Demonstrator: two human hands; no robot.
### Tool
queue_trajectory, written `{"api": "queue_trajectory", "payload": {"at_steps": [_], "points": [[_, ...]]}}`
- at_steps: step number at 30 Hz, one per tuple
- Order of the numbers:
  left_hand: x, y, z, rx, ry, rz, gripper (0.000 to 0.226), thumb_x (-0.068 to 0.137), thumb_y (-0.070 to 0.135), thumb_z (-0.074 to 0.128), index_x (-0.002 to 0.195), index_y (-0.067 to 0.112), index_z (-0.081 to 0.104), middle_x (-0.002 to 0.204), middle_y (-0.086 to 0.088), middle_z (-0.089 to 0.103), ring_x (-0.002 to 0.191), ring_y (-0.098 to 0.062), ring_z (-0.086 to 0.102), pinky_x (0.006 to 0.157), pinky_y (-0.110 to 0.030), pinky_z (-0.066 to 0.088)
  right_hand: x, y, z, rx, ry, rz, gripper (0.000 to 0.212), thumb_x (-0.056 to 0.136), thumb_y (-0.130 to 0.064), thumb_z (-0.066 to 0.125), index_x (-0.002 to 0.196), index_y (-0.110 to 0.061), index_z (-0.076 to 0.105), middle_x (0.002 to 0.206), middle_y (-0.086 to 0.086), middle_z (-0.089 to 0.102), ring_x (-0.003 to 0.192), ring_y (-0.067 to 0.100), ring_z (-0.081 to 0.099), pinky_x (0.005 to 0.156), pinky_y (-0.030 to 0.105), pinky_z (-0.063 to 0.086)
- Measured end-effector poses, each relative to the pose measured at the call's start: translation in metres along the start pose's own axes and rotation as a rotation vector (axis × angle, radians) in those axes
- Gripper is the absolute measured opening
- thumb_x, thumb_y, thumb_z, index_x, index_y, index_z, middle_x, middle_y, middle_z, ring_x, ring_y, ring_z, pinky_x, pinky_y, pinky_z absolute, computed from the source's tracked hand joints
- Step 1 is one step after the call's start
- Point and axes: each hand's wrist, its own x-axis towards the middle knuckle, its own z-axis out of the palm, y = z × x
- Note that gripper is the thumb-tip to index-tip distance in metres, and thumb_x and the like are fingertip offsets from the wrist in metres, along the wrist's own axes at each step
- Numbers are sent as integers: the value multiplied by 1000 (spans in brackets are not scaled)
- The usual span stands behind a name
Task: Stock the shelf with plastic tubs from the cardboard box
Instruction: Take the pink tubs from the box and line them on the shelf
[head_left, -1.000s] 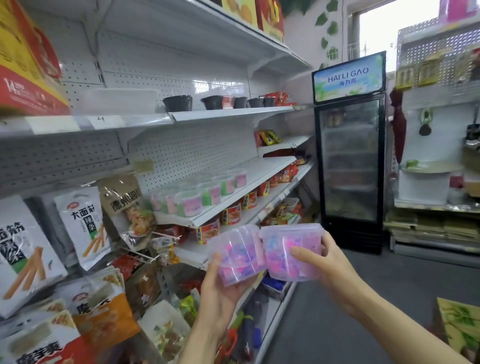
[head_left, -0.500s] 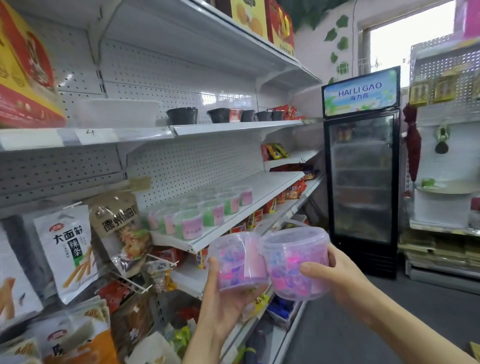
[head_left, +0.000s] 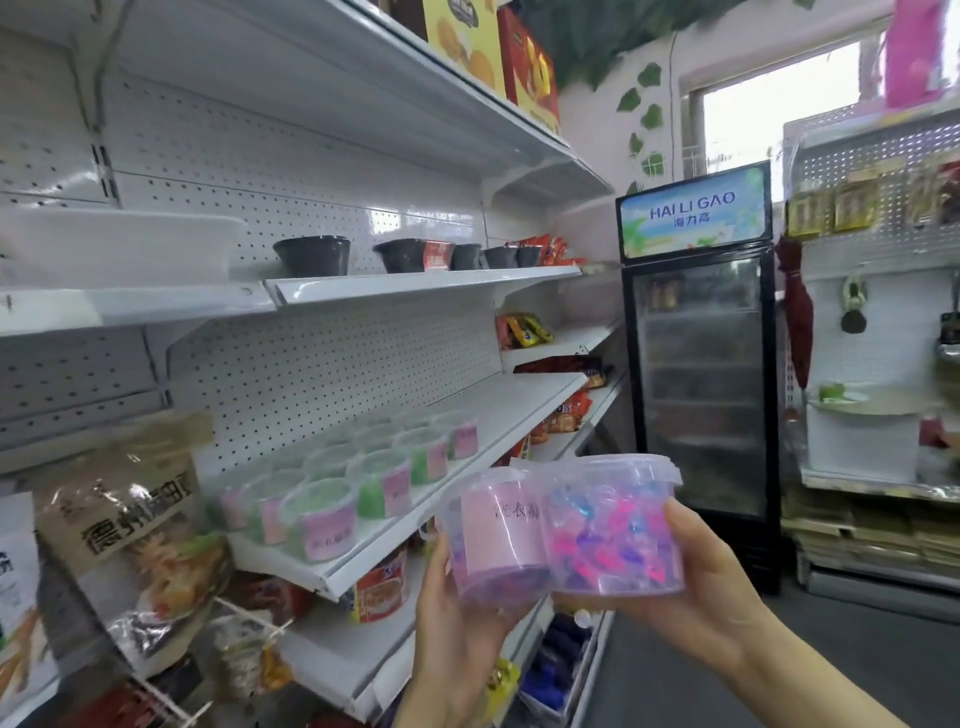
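1. On the left, the middle shelf (head_left: 332, 574) already carries a group of plastic tubs (head_left: 343, 493), green and pink ones with labels, in rows from the front edge back toward the pegboard. So I judge that a good part of the stocking is done.
2. To the right of that group the same shelf is bare up to its far end, so there is still place for more tubs.
3. My left hand (head_left: 457, 618) holds the labelled tub (head_left: 493, 535) from below, fingers curled around its bottom and side. It is in the air in front of the shelf edge, not yet on it.
4. My right hand (head_left: 701, 587) grips the second tub (head_left: 613, 525), thumb on the near side and fingers under. This tub touches the first one, side by side.
5. What is left, as I judge: to put these two tubs on the free part of the shelf. The cardboard box is not visible, so I cannot tell how many tubs remain in it.
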Motion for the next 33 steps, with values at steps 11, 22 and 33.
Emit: {"api": "queue_trajectory", "payload": {"at_steps": [11, 22, 33], "points": [[111, -21, 11, 463, 60, -203, 78, 81, 74, 58, 133, 16, 59, 122, -15, 70, 110, -35, 69, 82, -54, 58, 47, -13, -137, 93, -100, -36, 54, 105, -22, 15, 151, 4, 7, 156, 29, 15, 145, 40, 16, 112, 58, -21], [280, -80, 58, 830, 254, -49, 112, 44, 88, 73, 142, 68, 22, 140, 15, 45, 117, -24, 61, 95, -58, 52, 128, -113, -273, 99, -88, 52, 49, 105, -11, 12, 151, 7, 7, 155, 30, 19, 145, 41, 19, 119, 51, 5], [352, -99, 49, 572, 150, 73, 96, 56, 35, 91, 142, 34, 48, 133, -14, 63, 113, -34, 67, 94, -62, 52, 184, -152, -340, 176, -30, 68, 57, 106, -23, 29, 147, 10, 8, 151, 34, 23, 141, 44, 25, 116, 55, 15]]}}
